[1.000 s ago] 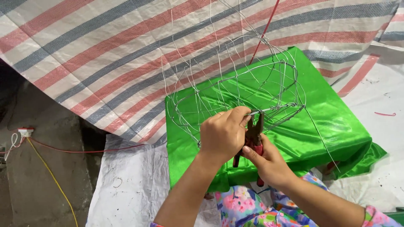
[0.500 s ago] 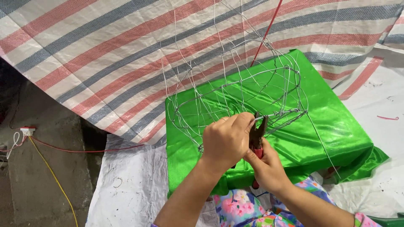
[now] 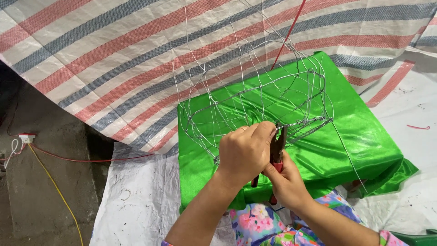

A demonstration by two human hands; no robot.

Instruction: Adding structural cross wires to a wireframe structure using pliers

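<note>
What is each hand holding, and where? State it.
The right hand grips the pliers by their red handles. The left hand pinches the wire frame at its near edge, beside the plier jaws.

left hand point(image 3: 243, 152) hides pliers point(image 3: 277, 146) tip — handles partly covered | wire frame point(image 3: 255, 105) top cut off

There were two hands: the left hand point(image 3: 243, 152) and the right hand point(image 3: 287, 184). One pair of pliers point(image 3: 276, 148) showed, and one wire frame point(image 3: 259, 109). One green cloth point(image 3: 359, 136) covered one table. One striped tarp point(image 3: 114, 54) lay behind, with one yellow cable point(image 3: 54, 187).
</note>
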